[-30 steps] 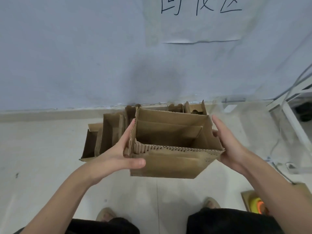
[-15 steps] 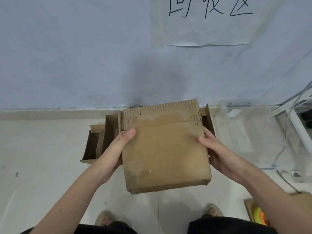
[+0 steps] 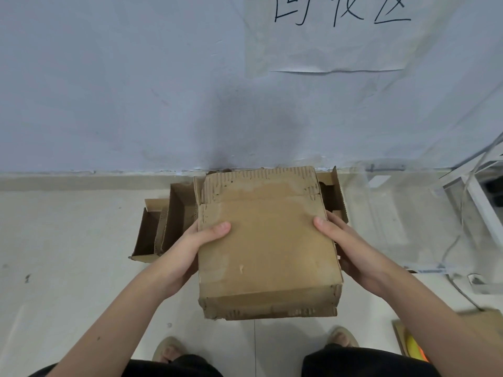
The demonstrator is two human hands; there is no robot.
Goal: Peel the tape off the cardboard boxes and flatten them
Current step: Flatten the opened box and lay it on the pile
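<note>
Held above the floor (image 3: 68, 268) before the wall, the box (image 3: 268, 248) is clasped at its side edges by left hand (image 3: 187, 248) and right hand (image 3: 345, 248); it looks light, worn and easily creased.

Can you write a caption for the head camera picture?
Two bare hands, left and right, grip a worn brown cardboard box above a pale floor.

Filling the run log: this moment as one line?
left hand: gripping box side | right hand: gripping opposite side | cardboard box: held up, unflattened
</note>
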